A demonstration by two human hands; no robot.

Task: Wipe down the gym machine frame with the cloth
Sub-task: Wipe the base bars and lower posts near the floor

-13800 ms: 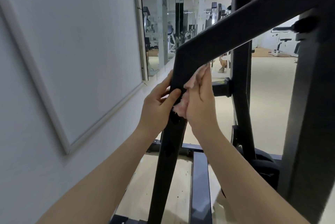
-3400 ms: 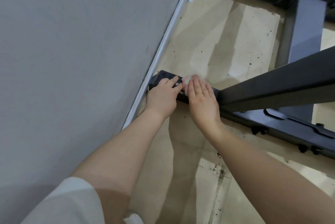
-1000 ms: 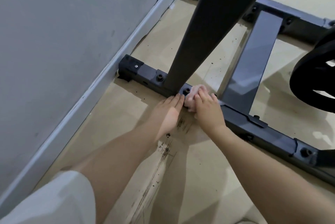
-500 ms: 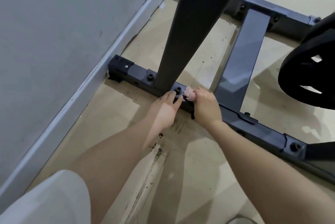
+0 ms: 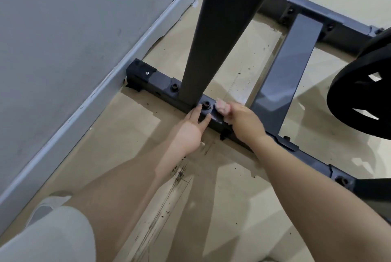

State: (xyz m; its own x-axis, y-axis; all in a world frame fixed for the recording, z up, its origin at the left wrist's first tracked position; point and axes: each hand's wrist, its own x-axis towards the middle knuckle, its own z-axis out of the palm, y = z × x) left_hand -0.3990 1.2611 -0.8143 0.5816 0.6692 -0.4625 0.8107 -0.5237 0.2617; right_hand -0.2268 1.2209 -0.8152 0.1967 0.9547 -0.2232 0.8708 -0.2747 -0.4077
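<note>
The dark gym machine frame has a base bar [image 5: 160,90] lying on the floor, with a slanted upright post [image 5: 222,28] rising from it. My right hand [image 5: 245,123] grips a small pink cloth [image 5: 222,107] and holds it on the top of the base bar, just right of a bolt [image 5: 206,105]. My left hand [image 5: 191,128] rests with straight fingers against the near side of the bar, at the foot of the post. Most of the cloth is hidden under my right hand.
A grey wall and its skirting board [image 5: 105,83] run along the left, close to the bar's end cap [image 5: 140,71]. A crossbar [image 5: 287,71] leads to the far bar [image 5: 317,18]. A black weight plate [image 5: 364,92] hangs at right. The floor shows black scuffs [image 5: 179,175].
My right hand has curled tighter on the cloth and slid slightly right along the bar, from beside the bolt. My left hand stays at the foot of the post. The view moved in a little.
</note>
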